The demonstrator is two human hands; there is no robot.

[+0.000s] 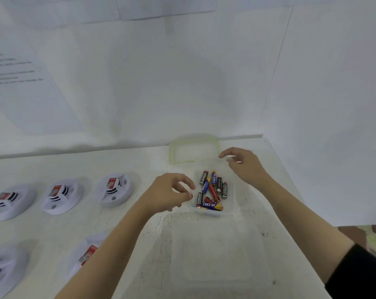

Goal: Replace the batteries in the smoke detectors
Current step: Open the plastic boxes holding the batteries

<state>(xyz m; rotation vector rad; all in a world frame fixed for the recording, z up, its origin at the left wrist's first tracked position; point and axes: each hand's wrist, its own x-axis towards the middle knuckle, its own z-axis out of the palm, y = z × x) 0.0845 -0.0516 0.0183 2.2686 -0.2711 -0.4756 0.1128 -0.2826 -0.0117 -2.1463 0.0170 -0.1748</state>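
Head view: hands at battery tub (231, 201)
Left hand (172, 192) loose, empty beside it; right hand (244, 164) at far rim, grip unclear.

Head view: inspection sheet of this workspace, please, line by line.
surface: white table, scuffed with dark specks.
job's things: five smoke detectors at left; loose batteries in a clear tub.
clutter: green-rimmed lid behind the tub; second clear tub nearer.
grips: left grip and right grip flank the battery tub, holding nothing.
cables: nothing seen.
surroundings: white walls; printed sheet at left.
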